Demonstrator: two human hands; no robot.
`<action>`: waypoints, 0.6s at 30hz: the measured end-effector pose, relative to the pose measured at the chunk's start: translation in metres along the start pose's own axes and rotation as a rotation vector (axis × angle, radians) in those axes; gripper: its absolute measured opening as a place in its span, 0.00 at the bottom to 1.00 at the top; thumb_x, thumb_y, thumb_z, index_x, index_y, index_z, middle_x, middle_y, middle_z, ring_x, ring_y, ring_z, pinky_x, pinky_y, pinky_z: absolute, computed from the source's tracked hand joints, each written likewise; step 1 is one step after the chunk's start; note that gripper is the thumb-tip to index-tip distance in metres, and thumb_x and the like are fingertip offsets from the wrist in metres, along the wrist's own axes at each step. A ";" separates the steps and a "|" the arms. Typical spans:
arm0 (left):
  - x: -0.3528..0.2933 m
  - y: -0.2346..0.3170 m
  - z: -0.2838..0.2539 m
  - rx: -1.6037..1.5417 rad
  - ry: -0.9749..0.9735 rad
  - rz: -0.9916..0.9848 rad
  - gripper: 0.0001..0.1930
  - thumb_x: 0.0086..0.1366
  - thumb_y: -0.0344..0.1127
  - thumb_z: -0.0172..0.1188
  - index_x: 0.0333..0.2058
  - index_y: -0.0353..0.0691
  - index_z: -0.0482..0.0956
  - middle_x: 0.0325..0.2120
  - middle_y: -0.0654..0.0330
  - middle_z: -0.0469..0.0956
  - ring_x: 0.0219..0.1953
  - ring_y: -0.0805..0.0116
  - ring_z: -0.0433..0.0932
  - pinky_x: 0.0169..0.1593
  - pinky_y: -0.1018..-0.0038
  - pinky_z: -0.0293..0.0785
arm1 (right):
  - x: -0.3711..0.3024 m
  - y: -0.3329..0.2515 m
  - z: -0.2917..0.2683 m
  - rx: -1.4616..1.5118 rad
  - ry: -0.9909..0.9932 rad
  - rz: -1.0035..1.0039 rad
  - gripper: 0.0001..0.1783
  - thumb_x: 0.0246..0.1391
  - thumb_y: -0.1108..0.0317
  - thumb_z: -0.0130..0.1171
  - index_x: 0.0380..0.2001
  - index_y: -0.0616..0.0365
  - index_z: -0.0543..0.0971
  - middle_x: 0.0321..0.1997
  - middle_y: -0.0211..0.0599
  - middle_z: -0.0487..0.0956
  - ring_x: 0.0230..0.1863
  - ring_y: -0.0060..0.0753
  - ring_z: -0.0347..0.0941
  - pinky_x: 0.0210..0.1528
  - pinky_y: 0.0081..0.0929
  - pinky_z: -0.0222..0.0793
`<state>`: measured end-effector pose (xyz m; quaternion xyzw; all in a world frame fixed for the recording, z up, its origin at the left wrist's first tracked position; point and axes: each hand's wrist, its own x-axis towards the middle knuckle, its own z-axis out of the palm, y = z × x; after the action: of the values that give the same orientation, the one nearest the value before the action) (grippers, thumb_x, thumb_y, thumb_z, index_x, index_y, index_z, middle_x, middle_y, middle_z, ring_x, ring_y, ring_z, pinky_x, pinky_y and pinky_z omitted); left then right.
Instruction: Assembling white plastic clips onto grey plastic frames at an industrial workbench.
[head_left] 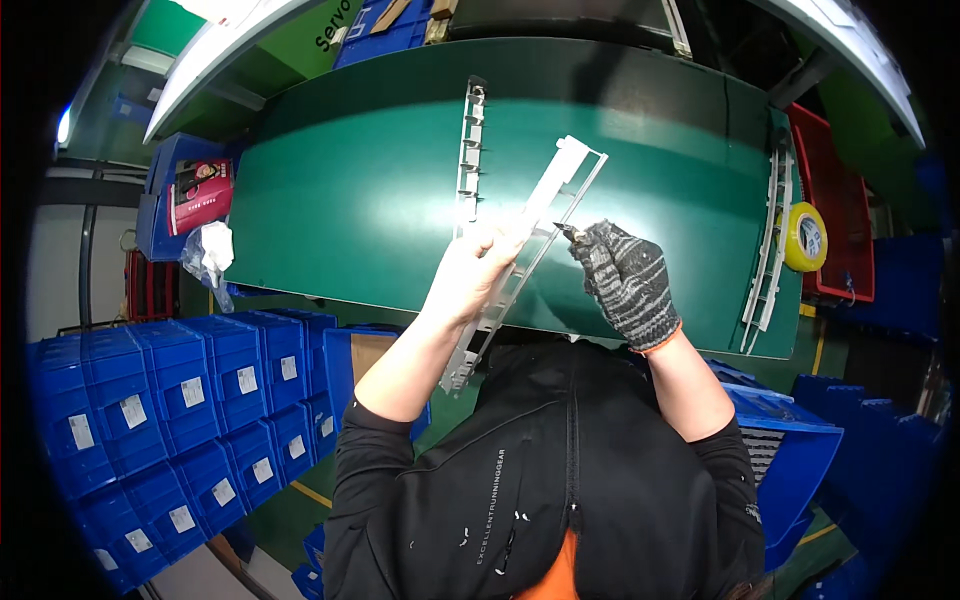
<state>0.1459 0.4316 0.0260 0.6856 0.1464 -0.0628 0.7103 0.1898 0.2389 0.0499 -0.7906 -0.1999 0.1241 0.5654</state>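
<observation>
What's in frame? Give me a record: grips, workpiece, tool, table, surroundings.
Left grip: bare, around the long white frame
Right grip: in a striped glove, holding a small dark-tipped tool
Tool tip: beside the frame; contact unclear
Table: green, slotted strip lying on it
Right edge: yellow tape roll
Lower left: stacked blue bins

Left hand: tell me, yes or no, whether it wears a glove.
No, the left hand is bare; only the right hand wears a striped glove.
</observation>
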 end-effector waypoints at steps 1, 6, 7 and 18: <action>0.000 -0.001 0.003 -0.036 0.017 0.068 0.09 0.57 0.39 0.58 0.29 0.38 0.74 0.22 0.69 0.68 0.23 0.84 0.63 0.24 0.84 0.61 | 0.003 0.002 0.001 -0.152 0.064 -0.125 0.09 0.51 0.67 0.49 0.30 0.60 0.76 0.25 0.43 0.76 0.25 0.43 0.72 0.26 0.33 0.66; -0.003 0.001 0.007 -0.020 -0.021 0.026 0.09 0.58 0.36 0.57 0.25 0.36 0.73 0.24 0.69 0.68 0.29 0.79 0.63 0.34 0.81 0.60 | 0.004 0.008 0.006 -0.357 0.173 -0.237 0.08 0.51 0.66 0.51 0.27 0.59 0.75 0.22 0.44 0.73 0.24 0.48 0.69 0.25 0.36 0.63; -0.003 0.002 0.009 -0.027 -0.011 0.034 0.09 0.57 0.35 0.57 0.23 0.36 0.72 0.23 0.69 0.68 0.29 0.79 0.63 0.34 0.81 0.59 | 0.003 0.008 0.007 -0.356 0.174 -0.235 0.08 0.51 0.66 0.51 0.27 0.59 0.75 0.22 0.44 0.73 0.24 0.48 0.69 0.25 0.36 0.63; 0.012 -0.026 0.010 0.158 0.045 0.136 0.13 0.58 0.36 0.56 0.18 0.41 0.67 0.18 0.70 0.63 0.22 0.82 0.58 0.28 0.83 0.56 | -0.005 0.020 -0.006 0.939 -0.121 0.331 0.10 0.55 0.65 0.49 0.28 0.62 0.74 0.19 0.31 0.73 0.18 0.18 0.67 0.18 0.16 0.61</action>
<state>0.1510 0.4218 -0.0018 0.7490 0.1101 -0.0105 0.6533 0.1912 0.2256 0.0328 -0.4632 -0.0270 0.3343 0.8203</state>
